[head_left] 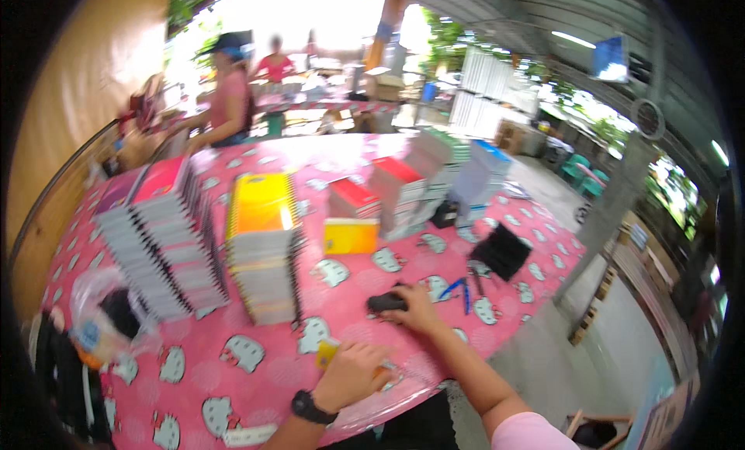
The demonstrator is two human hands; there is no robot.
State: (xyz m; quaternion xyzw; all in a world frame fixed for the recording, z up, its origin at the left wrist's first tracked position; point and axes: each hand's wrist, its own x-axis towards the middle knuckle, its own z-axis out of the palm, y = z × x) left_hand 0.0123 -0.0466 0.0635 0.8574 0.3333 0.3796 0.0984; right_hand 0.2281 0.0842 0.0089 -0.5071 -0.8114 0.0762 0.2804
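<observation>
My left hand (354, 376), with a black watch at the wrist, is closed low over the near part of the table. A small yellow piece (327, 354) sticks out on its left side and a bit of orange shows on its right; the hand covers the middle, so its kind is unclear. My right hand (416, 310) reaches further forward, fingers closed on a dark oblong object (386, 301) at the tabletop. To the right of that hand lie blue-handled pliers (464, 293). A tall stack of yellow-covered spiral notebooks (266, 256) stands ahead of my left hand.
Stacks of red-covered spiral notebooks (167, 232), green-edged books (440, 166) and blue-topped books (481, 178) stand on the pink patterned tablecloth (264, 392). A yellow booklet (350, 236), a black square (501, 252) and a plastic bag (116, 314) lie there too. Another person (229, 97) works across the table.
</observation>
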